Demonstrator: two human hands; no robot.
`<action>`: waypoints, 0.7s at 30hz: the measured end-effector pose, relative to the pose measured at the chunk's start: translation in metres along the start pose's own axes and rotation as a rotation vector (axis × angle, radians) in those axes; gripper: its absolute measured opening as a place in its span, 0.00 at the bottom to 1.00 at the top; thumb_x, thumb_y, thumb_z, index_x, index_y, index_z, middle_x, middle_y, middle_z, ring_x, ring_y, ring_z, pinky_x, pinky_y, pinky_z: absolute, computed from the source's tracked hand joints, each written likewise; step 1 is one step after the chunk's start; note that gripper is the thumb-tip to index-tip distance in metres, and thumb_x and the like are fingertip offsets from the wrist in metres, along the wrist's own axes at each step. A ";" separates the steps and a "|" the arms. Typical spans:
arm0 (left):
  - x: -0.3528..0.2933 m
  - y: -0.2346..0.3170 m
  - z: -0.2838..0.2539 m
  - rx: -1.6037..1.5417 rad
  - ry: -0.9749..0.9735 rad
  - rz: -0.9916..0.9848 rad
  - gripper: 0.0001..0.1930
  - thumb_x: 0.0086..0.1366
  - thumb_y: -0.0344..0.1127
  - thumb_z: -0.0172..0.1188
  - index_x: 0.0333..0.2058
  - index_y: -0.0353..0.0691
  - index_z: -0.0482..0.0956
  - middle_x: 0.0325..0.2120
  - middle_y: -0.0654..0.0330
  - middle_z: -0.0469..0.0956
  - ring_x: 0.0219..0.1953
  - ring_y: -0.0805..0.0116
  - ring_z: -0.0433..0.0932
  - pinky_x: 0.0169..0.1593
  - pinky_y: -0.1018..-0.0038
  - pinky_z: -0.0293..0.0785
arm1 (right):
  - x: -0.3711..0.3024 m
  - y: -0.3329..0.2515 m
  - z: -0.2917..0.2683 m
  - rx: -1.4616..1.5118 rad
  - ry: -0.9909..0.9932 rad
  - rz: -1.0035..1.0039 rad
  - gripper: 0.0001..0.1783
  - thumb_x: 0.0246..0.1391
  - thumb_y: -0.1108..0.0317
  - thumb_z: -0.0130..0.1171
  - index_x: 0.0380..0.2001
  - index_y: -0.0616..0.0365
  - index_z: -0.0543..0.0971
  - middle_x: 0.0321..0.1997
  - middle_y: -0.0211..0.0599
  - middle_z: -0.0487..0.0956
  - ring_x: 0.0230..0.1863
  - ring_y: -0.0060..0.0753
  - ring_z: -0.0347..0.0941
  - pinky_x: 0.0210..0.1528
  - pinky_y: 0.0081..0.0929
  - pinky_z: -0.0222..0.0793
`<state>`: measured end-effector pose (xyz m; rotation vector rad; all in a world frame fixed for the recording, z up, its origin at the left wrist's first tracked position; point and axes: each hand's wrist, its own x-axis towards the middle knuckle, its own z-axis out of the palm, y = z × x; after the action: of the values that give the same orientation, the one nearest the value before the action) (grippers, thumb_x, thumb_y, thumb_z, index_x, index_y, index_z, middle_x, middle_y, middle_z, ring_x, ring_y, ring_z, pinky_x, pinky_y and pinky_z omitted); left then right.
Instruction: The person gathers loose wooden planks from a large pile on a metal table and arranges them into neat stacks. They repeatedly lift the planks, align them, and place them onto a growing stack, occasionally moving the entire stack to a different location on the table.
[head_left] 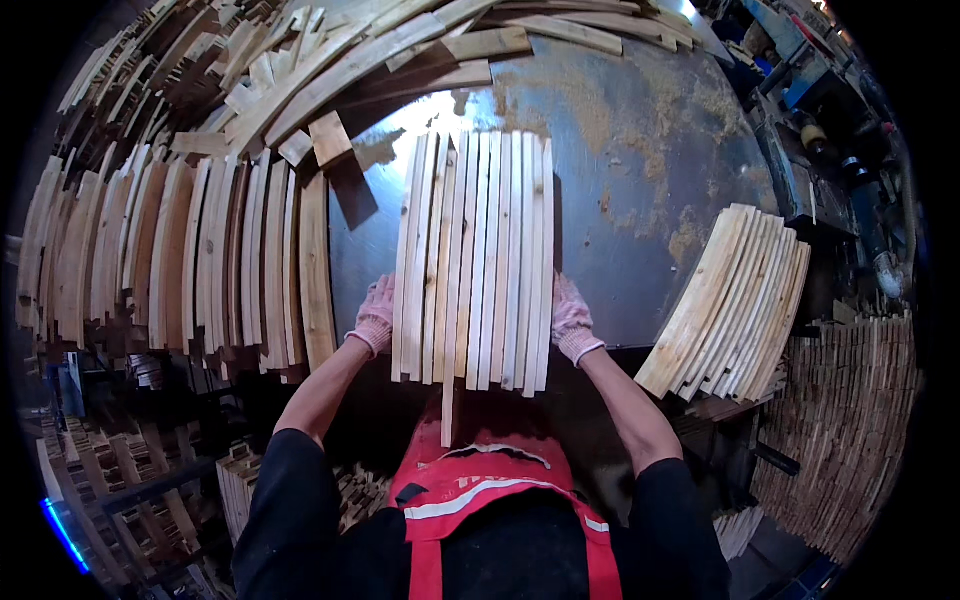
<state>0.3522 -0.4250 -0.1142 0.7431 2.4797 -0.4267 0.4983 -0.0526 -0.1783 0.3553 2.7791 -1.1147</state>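
Note:
A row of pale wooden slats (490,250) stands side by side on the metal table, directly in front of me. One slat (452,418) juts out past the near ends of the others, towards my apron. My left hand (375,308), in a pinkish knit glove, presses the row's left side near its front. Gloved the same way, my right hand (570,312) bears on the opposite side, so the row is held between both. Some fingertips are hidden against the wood.
Upright boards (210,255) are packed along the left, with a loose block (330,138) behind them. Curved planks (370,65) lie along the far edge of the sawdust-smeared table (620,220). A slat stack (730,305) leans at right, near machinery (825,130) and a tall wood pile (850,430).

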 end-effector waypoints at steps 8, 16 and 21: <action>-0.007 0.009 0.038 -1.832 0.477 -0.220 0.20 0.75 0.27 0.52 0.63 0.33 0.72 0.56 0.57 0.80 0.55 0.65 0.80 0.61 0.76 0.74 | -0.023 -0.015 -0.005 0.463 0.244 0.098 0.26 0.66 0.64 0.52 0.65 0.63 0.72 0.61 0.51 0.78 0.63 0.48 0.74 0.67 0.35 0.67; 0.033 0.000 -0.005 -1.576 0.494 -0.168 0.30 0.71 0.40 0.58 0.66 0.30 0.67 0.61 0.47 0.73 0.63 0.57 0.71 0.66 0.68 0.66 | -0.056 -0.062 -0.005 0.717 0.269 0.279 0.32 0.69 0.54 0.55 0.68 0.66 0.68 0.64 0.46 0.77 0.63 0.32 0.72 0.67 0.29 0.66; 0.133 -0.021 -0.124 -1.001 0.719 0.062 0.34 0.68 0.46 0.59 0.67 0.33 0.65 0.66 0.40 0.66 0.67 0.43 0.67 0.70 0.59 0.63 | -0.057 -0.071 -0.016 0.740 0.235 0.352 0.31 0.70 0.57 0.55 0.68 0.68 0.67 0.65 0.48 0.76 0.63 0.33 0.73 0.66 0.28 0.66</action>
<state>0.1971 -0.3329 -0.0835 0.5619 2.7599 1.2305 0.5347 -0.1006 -0.1079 1.0512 2.2125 -2.0511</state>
